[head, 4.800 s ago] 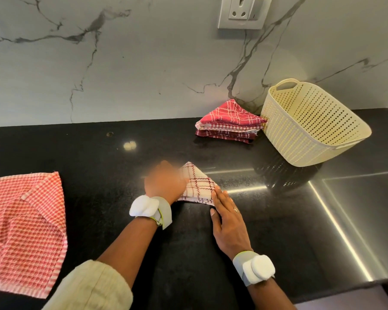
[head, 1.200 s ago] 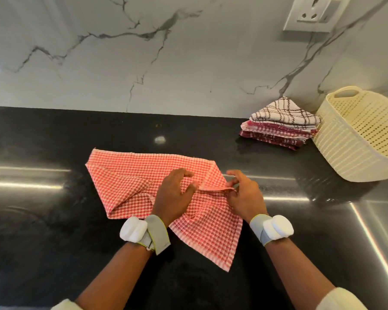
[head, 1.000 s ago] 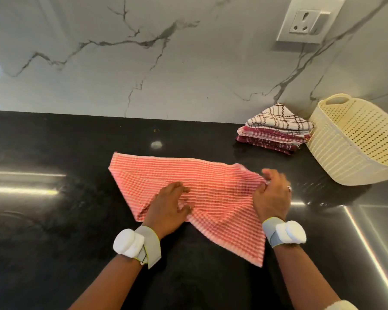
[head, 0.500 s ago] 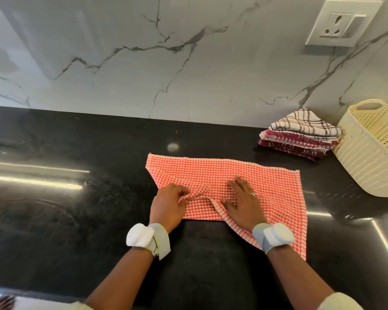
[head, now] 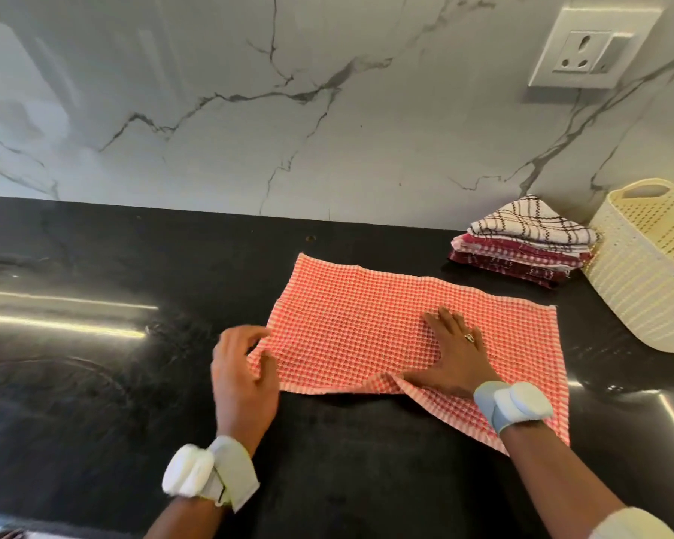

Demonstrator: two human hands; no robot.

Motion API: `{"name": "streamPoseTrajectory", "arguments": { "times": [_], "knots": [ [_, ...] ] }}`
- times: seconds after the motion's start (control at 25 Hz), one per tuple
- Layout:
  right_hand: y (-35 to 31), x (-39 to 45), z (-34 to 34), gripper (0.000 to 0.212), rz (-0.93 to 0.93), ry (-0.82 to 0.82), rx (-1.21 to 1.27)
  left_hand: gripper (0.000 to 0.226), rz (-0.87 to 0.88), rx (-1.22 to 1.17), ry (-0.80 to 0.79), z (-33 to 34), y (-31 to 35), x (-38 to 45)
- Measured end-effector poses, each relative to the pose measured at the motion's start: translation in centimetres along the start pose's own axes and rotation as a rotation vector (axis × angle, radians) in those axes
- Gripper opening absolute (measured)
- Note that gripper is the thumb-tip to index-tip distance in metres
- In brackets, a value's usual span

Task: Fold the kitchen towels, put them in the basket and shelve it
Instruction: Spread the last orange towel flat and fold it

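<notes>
Item: red-checked towel (head: 366, 328), lying partly spread on the black counter (head: 94, 383), near edge doubled over; a loose flap trails toward you under your right wrist.

Right hand (head: 454, 355): fingers straight and splayed, pressed flat on the cloth, pinning it.

Left hand (head: 244, 377): at the towel's left corner, fingers loosely curled; the view is blurred there, so you cannot tell whether they pinch the corner or only touch it.

Stack of folded towels (head: 522, 247): at the back, just beside the cream basket (head: 639, 289); the basket's inside is mostly out of view.

Risks, as judged from this layout:
- The diagonal crease under your right palm may get locked into the fold, leaving the piece lopsided and unfit to stack squarely.
- If you draw the left corner across while the right hand presses unevenly, the cloth may slide on the glossy counter and skew the edges.
- The trailing flap may catch your wristband (head: 512, 402) when you lift.
- A bulky fold could tip the stack when added
</notes>
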State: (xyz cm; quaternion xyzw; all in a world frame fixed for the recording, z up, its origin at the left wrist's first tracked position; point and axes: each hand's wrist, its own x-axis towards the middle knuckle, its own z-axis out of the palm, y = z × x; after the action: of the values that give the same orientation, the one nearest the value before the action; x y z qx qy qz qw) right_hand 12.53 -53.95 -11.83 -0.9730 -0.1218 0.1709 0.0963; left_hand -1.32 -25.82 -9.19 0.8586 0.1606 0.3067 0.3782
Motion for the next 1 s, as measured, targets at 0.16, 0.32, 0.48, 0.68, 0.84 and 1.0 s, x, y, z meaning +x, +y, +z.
{"name": "streamPoseTrajectory", "arguments": {
  "times": [0.16, 0.32, 0.48, 0.68, 0.84, 1.0],
  "knots": [
    [0.2, 0.2, -0.4, 0.140, -0.048, -0.184, -0.086, 0.038, 0.099, 0.174, -0.642, 4.1, 3.9, 2.3],
    [0.5, 0.0, -1.4, 0.140, -0.093, -0.240, -0.034, 0.065, 0.093, 0.484, -0.867, 7.8, 3.8, 2.4],
    [-1.7, -0.4, -1.9, 0.096, -0.043, 0.225, 0.324, 0.060, 0.182, 0.462, -0.831, 8.8, 4.5, 3.5],
    [-3.3, 1.5, -1.0, 0.071, 0.044, 0.330, 0.079, 0.063, 0.165, 0.385, -0.828, 12.7, 4.9, 6.5],
    [-3.0, 2.6, 1.4, 0.069, -0.006, 0.214, 0.015, 0.063, 0.198, 0.611, -0.815, 15.3, 2.6, 4.8],
    [-0.5, 1.6, 2.6, 0.074, 0.054, 0.234, -0.048, 0.069, 0.184, 0.643, -0.784, 15.3, 1.3, 4.8]
  ]
}}
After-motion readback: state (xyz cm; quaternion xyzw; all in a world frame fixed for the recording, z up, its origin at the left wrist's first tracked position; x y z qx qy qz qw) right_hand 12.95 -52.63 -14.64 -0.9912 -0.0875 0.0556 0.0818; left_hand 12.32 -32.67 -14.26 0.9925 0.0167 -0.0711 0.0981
